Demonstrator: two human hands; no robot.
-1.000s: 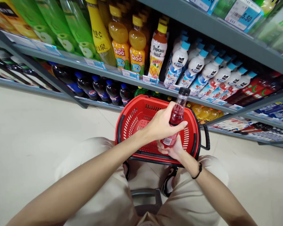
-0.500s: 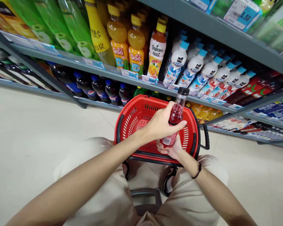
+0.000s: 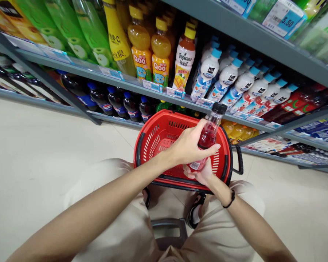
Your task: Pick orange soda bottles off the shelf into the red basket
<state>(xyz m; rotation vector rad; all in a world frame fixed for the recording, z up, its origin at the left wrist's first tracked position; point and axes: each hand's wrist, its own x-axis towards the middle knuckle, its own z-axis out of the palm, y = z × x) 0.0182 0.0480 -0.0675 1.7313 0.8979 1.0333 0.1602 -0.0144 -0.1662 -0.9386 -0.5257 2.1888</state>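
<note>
A clear bottle of red drink (image 3: 208,134) with a black cap leans to the right above the shopping basket. My left hand (image 3: 190,143) is wrapped round its middle, with the thumb across the front. Lower down, my right hand (image 3: 203,173) grips the bottle near its base, and part of a pink label with a barcode shows between the hands. Below them is the red plastic shopping basket (image 3: 153,134) with slotted walls, a black rim band and a black handle at its right end. No goods show in the visible part of the basket.
A grey shelf edge (image 3: 136,85) runs behind the basket. On it stand orange juice bottles (image 3: 160,60), a Tropicana bottle (image 3: 183,58) and several white bottles with blue caps (image 3: 207,72). Cola bottles (image 3: 112,100) stand on the lower shelf. Pale floor tiles (image 3: 43,145) lie around.
The bottle and both hands have shifted slightly to the right, with the grip unchanged. The shelf goods appear a little further right and lower in view.
</note>
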